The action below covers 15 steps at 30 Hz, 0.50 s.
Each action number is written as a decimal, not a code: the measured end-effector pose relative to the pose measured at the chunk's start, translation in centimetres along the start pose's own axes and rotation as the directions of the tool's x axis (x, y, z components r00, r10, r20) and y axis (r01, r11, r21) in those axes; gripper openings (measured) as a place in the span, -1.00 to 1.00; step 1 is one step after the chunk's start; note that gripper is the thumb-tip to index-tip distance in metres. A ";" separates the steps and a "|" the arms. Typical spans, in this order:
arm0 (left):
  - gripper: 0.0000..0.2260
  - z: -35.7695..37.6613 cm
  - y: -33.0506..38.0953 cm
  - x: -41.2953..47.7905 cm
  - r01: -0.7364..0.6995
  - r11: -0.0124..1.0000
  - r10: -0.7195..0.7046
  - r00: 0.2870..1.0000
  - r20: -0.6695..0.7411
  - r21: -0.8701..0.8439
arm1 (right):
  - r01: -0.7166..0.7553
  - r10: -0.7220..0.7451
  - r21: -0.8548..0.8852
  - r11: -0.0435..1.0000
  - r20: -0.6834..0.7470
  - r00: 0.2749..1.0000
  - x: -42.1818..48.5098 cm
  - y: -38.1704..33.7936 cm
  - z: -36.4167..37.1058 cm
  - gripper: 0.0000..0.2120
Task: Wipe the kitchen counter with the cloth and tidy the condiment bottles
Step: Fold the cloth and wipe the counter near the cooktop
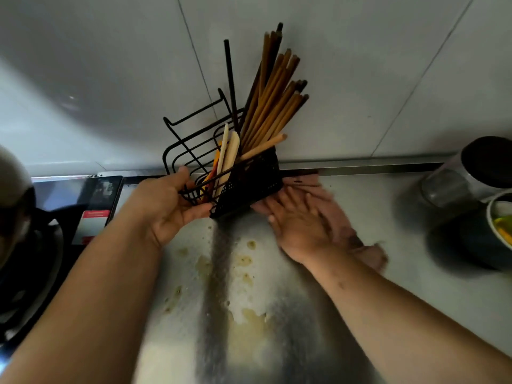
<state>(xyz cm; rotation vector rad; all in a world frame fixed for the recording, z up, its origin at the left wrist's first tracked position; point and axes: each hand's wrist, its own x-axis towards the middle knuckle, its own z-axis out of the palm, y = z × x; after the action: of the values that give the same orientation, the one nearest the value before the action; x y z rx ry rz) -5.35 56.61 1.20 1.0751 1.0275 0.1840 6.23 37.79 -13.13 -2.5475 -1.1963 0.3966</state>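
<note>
Steel counter: R hand flat on 1 cloth; L hand grips 1 tilted rack.

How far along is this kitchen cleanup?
Nothing looks finished yet. In hand: the left hand tilts the utensil rack while the right hand presses the cloth on the counter beneath it. Left: yellowish stains nearer the camera, and tidying; only a jar shows at right.

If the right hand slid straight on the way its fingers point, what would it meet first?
Probably the tilted rack, though the right hand might pass under it; depth is unclear.
</note>
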 end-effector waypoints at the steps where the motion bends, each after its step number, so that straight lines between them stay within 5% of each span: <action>1: -0.78 0.2 0.0 -0.3 -0.012 1.000 0.012 1.000 -0.015 0.006 | 0.047 -0.048 0.017 0.999 0.023 0.999 -0.3 -1.5 0.6 -0.53; 7: -0.82 2.5 -1.4 -1.9 -0.029 1.000 0.029 0.999 -0.041 0.005 | 0.281 -0.288 0.075 0.957 0.118 0.950 -6.9 -5.5 1.6 -0.54; 15: -0.79 10.3 -6.1 -3.2 0.000 0.997 -0.002 1.000 0.020 0.083 | 0.242 -0.257 0.110 0.964 0.142 0.956 -15.7 1.7 -1.4 -0.55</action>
<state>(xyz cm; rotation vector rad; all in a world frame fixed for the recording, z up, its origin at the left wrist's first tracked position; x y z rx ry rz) -1.30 45.08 -0.83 1.1500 1.0249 0.1305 -1.78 24.32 -10.63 -2.2845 -1.4989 0.5831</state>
